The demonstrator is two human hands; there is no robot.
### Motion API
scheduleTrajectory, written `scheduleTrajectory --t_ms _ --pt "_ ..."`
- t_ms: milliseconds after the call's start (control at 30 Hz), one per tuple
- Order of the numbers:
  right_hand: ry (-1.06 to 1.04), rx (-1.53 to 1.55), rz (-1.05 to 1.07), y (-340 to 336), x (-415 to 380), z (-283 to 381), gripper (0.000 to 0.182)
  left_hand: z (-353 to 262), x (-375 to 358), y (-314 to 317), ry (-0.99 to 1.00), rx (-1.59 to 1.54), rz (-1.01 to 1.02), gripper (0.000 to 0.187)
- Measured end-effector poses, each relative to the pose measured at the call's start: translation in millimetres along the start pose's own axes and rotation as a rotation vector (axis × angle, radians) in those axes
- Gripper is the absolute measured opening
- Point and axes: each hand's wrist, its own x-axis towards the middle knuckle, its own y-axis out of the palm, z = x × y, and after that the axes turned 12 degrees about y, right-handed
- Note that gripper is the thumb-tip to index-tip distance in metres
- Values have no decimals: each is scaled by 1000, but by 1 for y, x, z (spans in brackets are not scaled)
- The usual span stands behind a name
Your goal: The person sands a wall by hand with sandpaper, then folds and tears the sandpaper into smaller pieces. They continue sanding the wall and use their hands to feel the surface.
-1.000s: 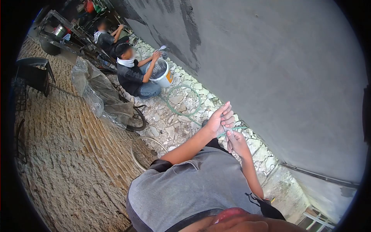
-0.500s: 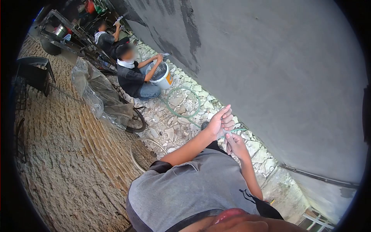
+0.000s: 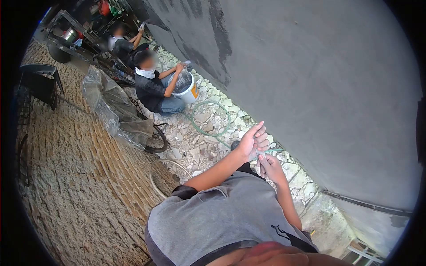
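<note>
My left hand (image 3: 254, 141) is raised in front of my chest, its fingers curled in toward the palm. Just below and to the right, my right hand (image 3: 270, 167) is closed, thumb and fingers pinched together against the heel of my left hand. Something thin and pale shows between the two hands, too small to make out. Both hands look dusted with grey. Beyond them rises a grey plastered wall (image 3: 328, 97), and broken pale stones (image 3: 195, 153) cover the ground underneath.
A co-worker (image 3: 151, 88) crouches by a white bucket (image 3: 190, 92) near the wall, with another person (image 3: 120, 46) behind. A green hose (image 3: 193, 119) loops over the stones. Clear plastic sheeting (image 3: 111, 108) and a black chair (image 3: 40, 82) are at the left.
My hands have barely moved and keep the same hold. The crouching co-worker's hands have shifted slightly left, and the farther person's raised hand has moved a little to the right.
</note>
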Motion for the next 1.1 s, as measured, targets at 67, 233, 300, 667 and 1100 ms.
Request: scheduleTrajectory --t_ms 67,233,300,667,1100 --pt "-8 -4 -4 3 0 6 40 1 2 0 -16 -37 8 45" --pt "-33 2 -59 5 9 2 34 10 9 -18 12 26 -91 34" --pt "-25 -59 -45 1 20 -9 35 16 10 -23 19 115 -188 33" --pt "-139 -350 -151 -32 17 -28 35 25 27 -36 -1 70 -254 26" --pt "-288 -484 -539 -22 -4 -18 33 39 39 -33 -49 125 -295 31"
